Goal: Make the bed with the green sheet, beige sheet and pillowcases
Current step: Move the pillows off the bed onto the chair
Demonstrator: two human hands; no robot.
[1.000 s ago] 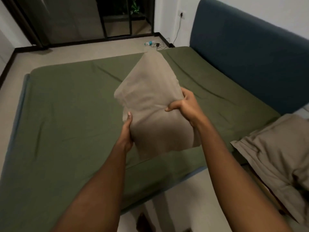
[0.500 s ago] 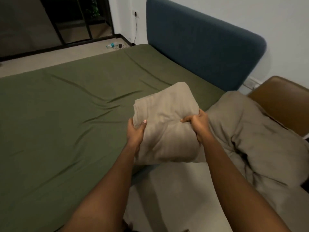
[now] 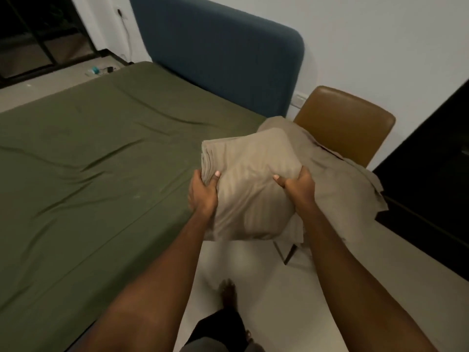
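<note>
Holds the folded beige sheet (image 3: 250, 174) up in front of the body with both hands, above the near edge of the bed and the strip of pale floor (image 3: 253, 273) beside it. Grips its left side with the left hand (image 3: 203, 193): thumb pressed flat on top, next to the stacked fold edges, fingers curled under the bundle and hidden there. Grips its right side with the right hand (image 3: 298, 185) in the same manner: thumb on top, knuckles bent over the cloth, fingertips tucked below out of sight. Squeezes hard enough to raise soft creases in the cloth between the two thumbs.

To the left, the green sheet (image 3: 101, 161), already spread over the mattress, wrinkled in long slanting folds and reaching up to the blue padded headboard (image 3: 215, 52).

Behind and to the right of the held bundle, a loose heap of beige bedding (image 3: 337, 184) draped over the tan chair (image 3: 342, 123) just beside the bed's head corner. Cannot tell whether pillowcases or something else, nor whether touching the held sheet.

Below the bundle, one bare foot (image 3: 228, 293) on the floor. On the far floor past the bed, a small bluish item (image 3: 94, 70), too blurred to name.
</note>
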